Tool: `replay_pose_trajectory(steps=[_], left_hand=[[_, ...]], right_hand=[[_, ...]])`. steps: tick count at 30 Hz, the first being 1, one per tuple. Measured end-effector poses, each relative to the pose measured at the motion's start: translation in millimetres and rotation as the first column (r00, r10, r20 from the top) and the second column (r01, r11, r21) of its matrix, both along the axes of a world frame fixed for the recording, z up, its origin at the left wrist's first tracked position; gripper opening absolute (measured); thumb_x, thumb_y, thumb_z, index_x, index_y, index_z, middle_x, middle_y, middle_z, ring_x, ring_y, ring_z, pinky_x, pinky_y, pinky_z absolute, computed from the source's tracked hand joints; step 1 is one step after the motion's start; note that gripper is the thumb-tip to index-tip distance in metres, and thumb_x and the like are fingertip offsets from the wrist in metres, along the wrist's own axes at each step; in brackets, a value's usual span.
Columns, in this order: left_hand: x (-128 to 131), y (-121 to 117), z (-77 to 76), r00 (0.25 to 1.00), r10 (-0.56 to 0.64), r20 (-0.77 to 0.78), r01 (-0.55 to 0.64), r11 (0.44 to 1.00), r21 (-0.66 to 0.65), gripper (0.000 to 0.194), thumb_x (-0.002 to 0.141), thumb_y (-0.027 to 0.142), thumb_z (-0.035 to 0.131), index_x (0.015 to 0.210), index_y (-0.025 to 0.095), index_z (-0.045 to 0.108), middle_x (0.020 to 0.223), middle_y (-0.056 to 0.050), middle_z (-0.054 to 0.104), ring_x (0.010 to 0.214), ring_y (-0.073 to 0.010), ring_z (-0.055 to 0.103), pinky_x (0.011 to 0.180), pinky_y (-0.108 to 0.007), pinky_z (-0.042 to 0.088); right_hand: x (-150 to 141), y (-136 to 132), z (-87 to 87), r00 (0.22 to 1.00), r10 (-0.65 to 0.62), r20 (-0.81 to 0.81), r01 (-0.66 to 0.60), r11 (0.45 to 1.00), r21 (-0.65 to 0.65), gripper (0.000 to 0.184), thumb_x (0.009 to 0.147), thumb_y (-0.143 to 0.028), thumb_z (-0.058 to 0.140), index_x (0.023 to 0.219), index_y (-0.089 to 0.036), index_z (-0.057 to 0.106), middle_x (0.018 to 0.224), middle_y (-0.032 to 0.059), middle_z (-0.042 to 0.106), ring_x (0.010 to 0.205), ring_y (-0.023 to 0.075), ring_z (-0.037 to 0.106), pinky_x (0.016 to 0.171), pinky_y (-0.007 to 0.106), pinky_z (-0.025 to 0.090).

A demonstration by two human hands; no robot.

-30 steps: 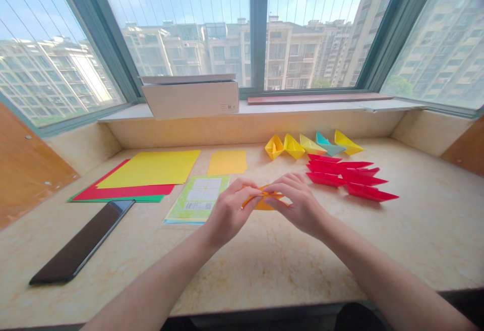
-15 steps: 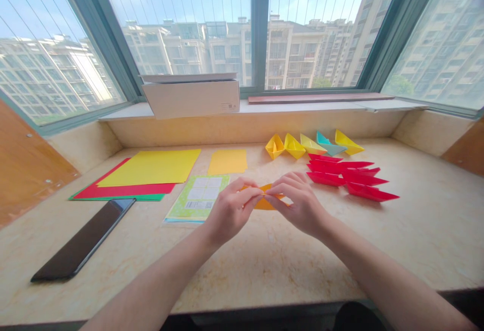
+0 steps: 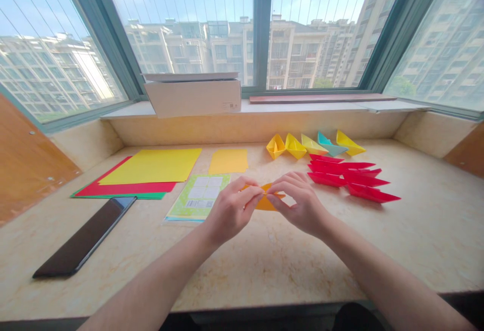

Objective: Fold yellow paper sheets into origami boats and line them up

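Fingers (image 3: pixel 250 190) of both hands pinched closed on folded orange paper (image 3: pixel 266 202); paper's long axis runs side to side between left hand (image 3: pixel 230 211) and right hand (image 3: pixel 301 205), about equally near both. Held mid-desk (image 3: pixel 264 280), nearer front edge than back.

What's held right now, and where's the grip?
A folded orange paper, pinched along its upper edge by fingers of the left hand and right hand.

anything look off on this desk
The white cardboard box looks odd: it juts out past the front edge of the window ledge, so it looks poorly balanced. Also, the teal paper boat is the only non-yellow one among the yellow boats.
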State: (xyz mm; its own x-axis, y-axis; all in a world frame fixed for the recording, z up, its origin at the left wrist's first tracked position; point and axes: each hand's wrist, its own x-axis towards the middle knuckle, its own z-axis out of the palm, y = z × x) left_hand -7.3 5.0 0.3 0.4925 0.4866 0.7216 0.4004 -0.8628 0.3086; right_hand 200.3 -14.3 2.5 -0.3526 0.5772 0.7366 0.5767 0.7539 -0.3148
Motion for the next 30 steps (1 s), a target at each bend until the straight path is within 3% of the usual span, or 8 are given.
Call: replay_pose_trajectory(steps=[4,23,30], left_hand=[[0.2,1.4,0.2,1.000,-0.009,-0.013,0.009,1.000,-0.023,0.013,0.094,0.016,0.056,0.101,0.018,0.066,0.100,-0.007,0.064,0.092,-0.0170,0.062,0.082,-0.032,0.054],[0.0,2.9,2.4,0.995,0.001,-0.102,-0.005,0.999,-0.036,0.009,0.094,0.019,0.057,0.094,0.018,0.066,0.094,-0.004,0.065,0.088,-0.0169,0.063,0.080,-0.030,0.052],[0.8,2.9,1.2,0.998,-0.013,-0.069,0.010,0.999,-0.048,0.010,0.093,0.018,0.058,0.093,0.019,0.068,0.093,-0.004,0.066,0.086,-0.0160,0.063,0.079,-0.028,0.052]], right_hand=[[1.1,0.0,0.4,1.000,0.014,0.013,-0.014,1.000,0.023,0.009,0.090,-0.018,0.063,0.096,-0.023,0.066,0.086,0.0017,0.072,0.081,0.0183,0.061,0.082,0.038,0.040],[8.2,4.9,0.6,0.976,0.023,0.217,-0.026,1.000,0.009,0.006,0.094,-0.022,0.061,0.092,-0.023,0.067,0.085,0.0006,0.072,0.081,0.0182,0.060,0.083,0.037,0.036],[7.5,4.1,-1.1,0.986,0.020,0.163,-0.024,0.999,0.023,0.004,0.091,-0.016,0.061,0.091,-0.020,0.063,0.087,0.0017,0.071,0.081,0.0175,0.061,0.085,0.036,0.038]])
